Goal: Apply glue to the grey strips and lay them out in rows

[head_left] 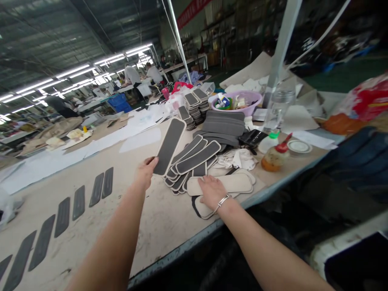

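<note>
My left hand pinches the lower left edge of a dark grey rounded panel with a pale border, which is raised at a slant beside the pile. My right hand lies with fingers apart on a cream panel near the table's front edge. Between the two hands is a fanned pile of grey panels with pale borders. Another cream piece with a dark edge sits beneath my right hand. Behind the pile is a stack of plain dark grey pieces.
Dark strips stand in a row on the left of the table. Stacked panels, a purple basket, an amber bottle with a red top and a metal post are at the back right. People work far off.
</note>
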Motion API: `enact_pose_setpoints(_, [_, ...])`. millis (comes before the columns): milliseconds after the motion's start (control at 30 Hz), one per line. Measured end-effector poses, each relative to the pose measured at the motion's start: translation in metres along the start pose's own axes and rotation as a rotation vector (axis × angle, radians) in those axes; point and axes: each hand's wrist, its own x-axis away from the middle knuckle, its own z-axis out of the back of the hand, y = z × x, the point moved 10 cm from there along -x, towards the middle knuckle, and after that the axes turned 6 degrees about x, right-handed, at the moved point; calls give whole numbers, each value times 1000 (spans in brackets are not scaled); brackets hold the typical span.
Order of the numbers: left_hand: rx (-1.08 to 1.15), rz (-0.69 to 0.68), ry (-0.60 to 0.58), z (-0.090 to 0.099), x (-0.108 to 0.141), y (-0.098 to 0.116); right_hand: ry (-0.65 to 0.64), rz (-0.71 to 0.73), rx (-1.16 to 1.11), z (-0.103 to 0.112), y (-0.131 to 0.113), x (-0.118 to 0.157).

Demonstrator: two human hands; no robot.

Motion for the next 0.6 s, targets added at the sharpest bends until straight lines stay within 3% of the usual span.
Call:
enact_pose_setpoints(67, [-112, -59, -43, -30, 4, 5, 3, 1, 1, 4, 2, -3])
enact_pose_setpoints(133, [-289, -226, -224, -66, 29, 16, 15, 22, -4, 9, 2, -4])
enact_pose_setpoints(233, [-664, -587, -654, -122, 102, 20, 56, 88, -3, 6, 2, -1])
enact_pose_setpoints(300, [-825, -688, -789, -138, 135, 4, 135, 145, 13, -6, 8, -3])
enact_pose_setpoints(433, [-933, -723, -713, -143, 130, -22, 399, 283, -57, -49, 24, -29])
enact_pose_setpoints(500, [-945, -680, -703, -144, 118, -34, 451, 315, -53, -73, 31, -45])
enact_pose_setpoints(600, [-944, -595, -676, -146, 106, -43, 527, 311, -6, -86, 40, -54])
